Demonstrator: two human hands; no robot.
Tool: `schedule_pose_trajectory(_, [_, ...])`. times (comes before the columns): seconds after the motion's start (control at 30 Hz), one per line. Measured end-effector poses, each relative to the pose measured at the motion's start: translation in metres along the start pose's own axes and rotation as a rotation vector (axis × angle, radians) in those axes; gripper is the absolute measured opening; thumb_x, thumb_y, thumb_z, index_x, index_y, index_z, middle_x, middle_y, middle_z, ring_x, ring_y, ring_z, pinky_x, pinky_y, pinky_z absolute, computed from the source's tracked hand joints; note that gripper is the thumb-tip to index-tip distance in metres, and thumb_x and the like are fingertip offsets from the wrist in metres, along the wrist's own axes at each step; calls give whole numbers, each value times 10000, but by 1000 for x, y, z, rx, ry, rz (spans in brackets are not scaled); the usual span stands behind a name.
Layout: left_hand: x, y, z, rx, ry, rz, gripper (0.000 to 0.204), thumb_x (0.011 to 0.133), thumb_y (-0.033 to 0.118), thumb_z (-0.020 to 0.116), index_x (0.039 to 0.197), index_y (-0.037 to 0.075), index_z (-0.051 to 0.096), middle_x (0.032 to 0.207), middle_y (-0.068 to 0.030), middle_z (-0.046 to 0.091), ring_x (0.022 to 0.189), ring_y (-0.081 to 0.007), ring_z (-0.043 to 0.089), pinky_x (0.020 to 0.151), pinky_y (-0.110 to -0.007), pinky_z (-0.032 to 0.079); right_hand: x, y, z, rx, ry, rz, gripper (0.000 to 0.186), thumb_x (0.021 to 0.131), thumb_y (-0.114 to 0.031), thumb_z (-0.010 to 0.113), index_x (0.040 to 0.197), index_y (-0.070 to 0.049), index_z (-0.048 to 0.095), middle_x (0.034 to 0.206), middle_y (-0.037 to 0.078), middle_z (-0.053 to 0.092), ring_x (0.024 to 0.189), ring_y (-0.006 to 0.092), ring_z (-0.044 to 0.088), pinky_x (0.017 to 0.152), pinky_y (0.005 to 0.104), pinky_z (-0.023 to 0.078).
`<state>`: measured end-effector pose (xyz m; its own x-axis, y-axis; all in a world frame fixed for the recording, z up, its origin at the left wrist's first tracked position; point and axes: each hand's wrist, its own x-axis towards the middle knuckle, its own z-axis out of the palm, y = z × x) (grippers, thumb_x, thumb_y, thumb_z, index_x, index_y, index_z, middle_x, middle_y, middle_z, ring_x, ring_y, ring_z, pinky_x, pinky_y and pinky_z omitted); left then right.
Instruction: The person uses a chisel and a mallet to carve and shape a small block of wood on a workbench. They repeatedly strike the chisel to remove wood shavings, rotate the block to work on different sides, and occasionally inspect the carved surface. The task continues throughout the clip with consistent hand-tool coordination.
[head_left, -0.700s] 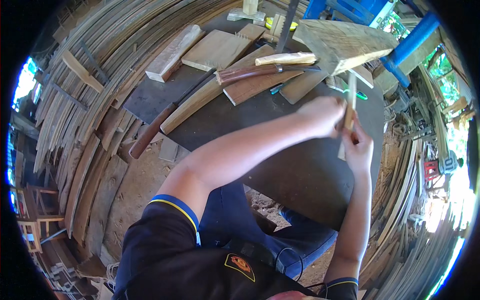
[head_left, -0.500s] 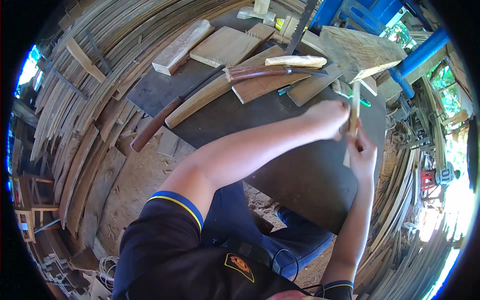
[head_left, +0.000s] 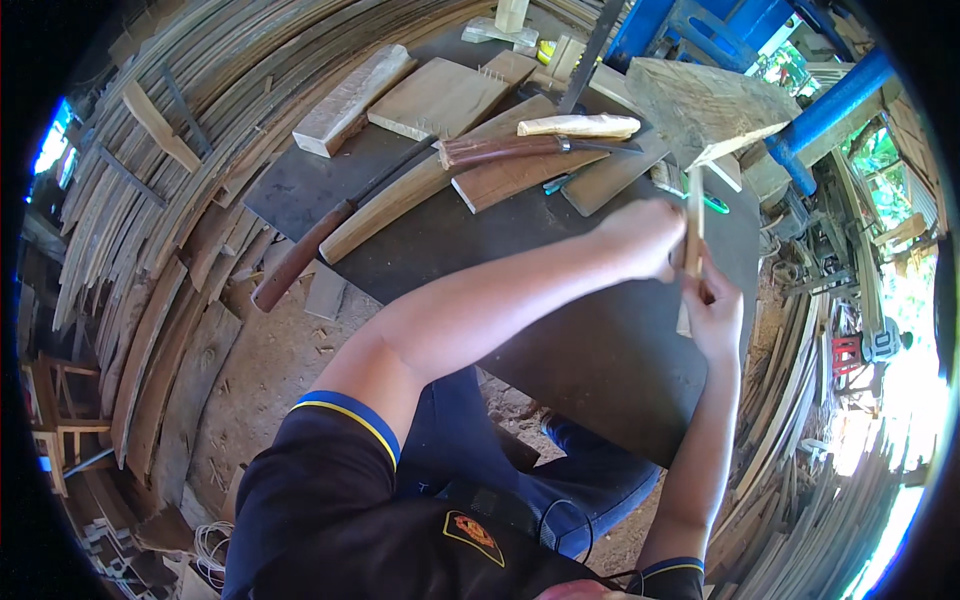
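Strip [head_left: 694,230], seemingly braced against block [head_left: 712,105] near table's [head_left: 600,365] right edge; your right hand [head_left: 715,305] pinches it; left hand [head_left: 648,240] curled, hold unclear.

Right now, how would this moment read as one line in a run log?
Left hand: closed beside wood strip, contents unclear | Right hand: gripping wood strip | Beyond hands: wooden block, saw

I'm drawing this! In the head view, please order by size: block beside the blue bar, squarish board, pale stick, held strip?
Block
Squarish board
Pale stick and held strip: unsure; the strip is partly hidden.
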<state>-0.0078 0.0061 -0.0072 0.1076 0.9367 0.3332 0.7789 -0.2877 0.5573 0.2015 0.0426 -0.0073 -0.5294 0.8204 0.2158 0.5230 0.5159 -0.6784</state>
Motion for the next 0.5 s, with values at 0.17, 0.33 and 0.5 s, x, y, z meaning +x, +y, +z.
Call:
schedule_pose_trajectory(0.17, [8,-44,-16,37,258,-52,641,670,326,887,1052,-118,627,1009,-298,695,950,-422,717,841,-458,599,-7,-24,11,51,-142,-53,599,907,-72,710,1483,-69,547,624,-87,373,564,22,341,524,234,321])
schedule_pose_trajectory(0.33, [1,-6,-2,-13,79,-23,622,668,307,871,1038,-111,597,969,-290,681,954,-427,702,874,-464,585,0,-1,4,-21,-13,-59,589,919,-90,709,1481,-50,540,614,-75,379,554,29,351,508,253,313])
schedule_pose_trajectory(0.5, [1,4,8,-31,36,-7,550,649,263,844,1016,-83,622,977,-281,688,977,-413,704,867,-457,590,4,8,-5,15,20,5,565,921,-86,697,1467,-58,557,630,-82,355,567,31,331,517,248,295])
